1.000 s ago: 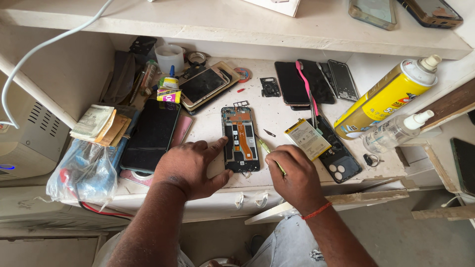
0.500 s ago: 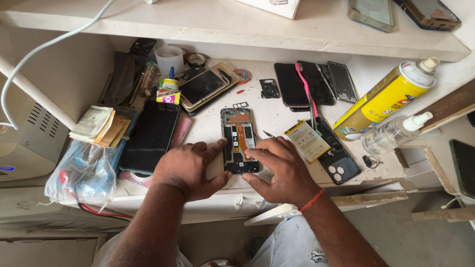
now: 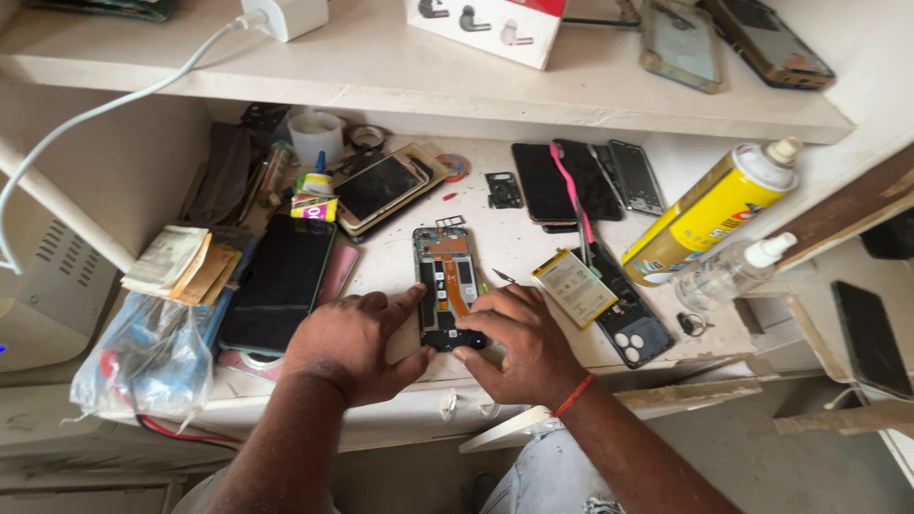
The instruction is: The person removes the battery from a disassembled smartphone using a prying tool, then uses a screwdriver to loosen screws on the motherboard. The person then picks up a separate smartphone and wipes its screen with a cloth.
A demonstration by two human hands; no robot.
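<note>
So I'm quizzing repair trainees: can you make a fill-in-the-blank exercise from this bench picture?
1. Both hands, left hand and right hand, touch the opened ____.
2. The loose battery lies to the ____ of the opened phone.
3. The spray can is mostly ____ in colour.

Missing words: phone; right; yellow

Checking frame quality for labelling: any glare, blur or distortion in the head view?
Head view: soft, even daylight with weak shadows; mild sheen on the dark phone screen; the opened phone and both hands, left and right, are sharp; wide-angle bending shows at the shelf edge; no motion blur.
</note>
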